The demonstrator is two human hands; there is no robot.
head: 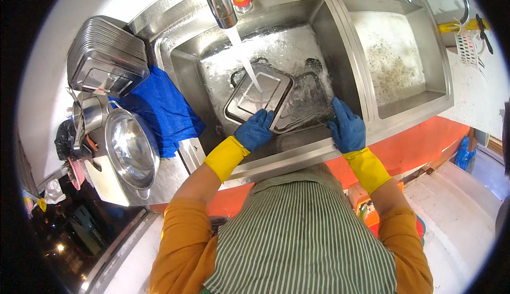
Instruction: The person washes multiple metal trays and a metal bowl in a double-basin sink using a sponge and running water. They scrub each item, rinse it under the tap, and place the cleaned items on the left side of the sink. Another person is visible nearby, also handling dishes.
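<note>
Water runs from a chrome faucet (221, 5) onto a rectangular stainless steel tray (249, 104) in the left sink basin (187, 78). My left hand (255, 130), in a blue and yellow rubber glove, grips the near edge of this tray, which looks tilted. Beside it, on the right, another dark outline lies in the basin under shallow water; its shape is hard to make out. At the basin's right front wall is my right hand (347, 128), gloved alike, with a small dark green thing, perhaps a scouring pad, partly hidden under its fingers.
The right basin (434, 66) holds foamy water. On the left are a stack of steel trays (107, 58), a blue cloth (159, 106), a two-handled steel bowl (131, 146), a steel pot (89, 112) and a white cutting board (105, 180). A white perforated basket (465, 48) hangs at the far right.
</note>
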